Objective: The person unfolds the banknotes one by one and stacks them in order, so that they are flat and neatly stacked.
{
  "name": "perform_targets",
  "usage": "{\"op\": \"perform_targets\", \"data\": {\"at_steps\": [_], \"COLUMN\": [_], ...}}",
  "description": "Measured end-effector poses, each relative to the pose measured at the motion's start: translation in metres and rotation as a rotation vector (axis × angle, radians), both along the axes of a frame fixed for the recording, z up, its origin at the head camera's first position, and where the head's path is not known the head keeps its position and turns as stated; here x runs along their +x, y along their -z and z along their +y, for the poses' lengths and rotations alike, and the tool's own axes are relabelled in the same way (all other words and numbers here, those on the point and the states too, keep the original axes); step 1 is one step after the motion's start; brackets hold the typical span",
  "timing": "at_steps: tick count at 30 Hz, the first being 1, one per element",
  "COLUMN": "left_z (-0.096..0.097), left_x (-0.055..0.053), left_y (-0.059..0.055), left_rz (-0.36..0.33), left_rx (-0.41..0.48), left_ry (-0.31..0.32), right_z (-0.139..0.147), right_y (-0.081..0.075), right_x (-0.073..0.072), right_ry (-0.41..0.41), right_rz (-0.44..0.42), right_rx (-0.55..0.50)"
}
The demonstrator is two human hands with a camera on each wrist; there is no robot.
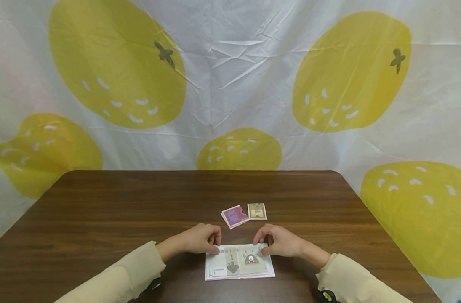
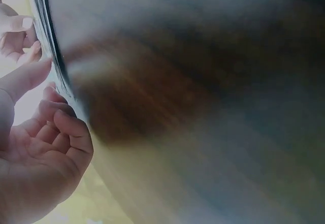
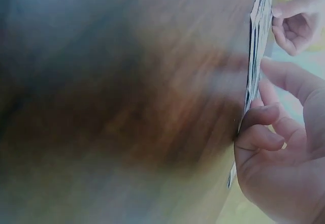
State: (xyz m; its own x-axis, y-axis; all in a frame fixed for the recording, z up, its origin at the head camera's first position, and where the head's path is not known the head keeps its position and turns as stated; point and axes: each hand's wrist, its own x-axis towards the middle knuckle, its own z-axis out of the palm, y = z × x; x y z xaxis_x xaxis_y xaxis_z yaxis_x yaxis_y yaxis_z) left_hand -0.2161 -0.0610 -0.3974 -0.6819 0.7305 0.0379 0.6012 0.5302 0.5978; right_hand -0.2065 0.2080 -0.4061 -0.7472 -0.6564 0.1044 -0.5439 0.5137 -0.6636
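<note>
A stack of paper play banknotes (image 1: 221, 271) lies near the front of the table. Its top note is pale, with a printed "1" and a dark cartoon figure. At the stack's far left corner my left hand (image 1: 200, 239) pinches the notes, thumb on top and fingers curled at the back edge. My right hand (image 1: 282, 241) does likewise at the far right corner. Both wrist views show the stack's layered edge (image 3: 258, 36) side-on, with thumb and curled fingers against it. Whether the underside is raised at all I cannot tell.
Just beyond the hands lie a small purple pile of notes (image 1: 235, 216) and a brownish note (image 1: 257, 211), side by side. The dark wooden table (image 1: 139, 198) ends at a hanging white cloth (image 1: 238, 92) with yellow fruit prints.
</note>
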Motion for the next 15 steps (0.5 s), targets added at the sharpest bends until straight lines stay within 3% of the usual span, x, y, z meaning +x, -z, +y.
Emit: {"op": "perform_targets", "data": {"at_steps": [7,15], "left_z": [-0.001,-0.001], "left_x": [-0.008,-0.034], "left_y": [-0.002,-0.005], "left_rz": [0.02,0.022], "left_rx": [0.064,0.126], "left_ry": [-0.03,-0.184], "right_z": [0.002,-0.001], "right_y": [-0.007,-0.007], "right_x": [-0.015,-0.046], "right_ry": [0.05,0.135], "right_rz": [-0.076,-0.074], "right_rx": [-0.069,-0.156]}}
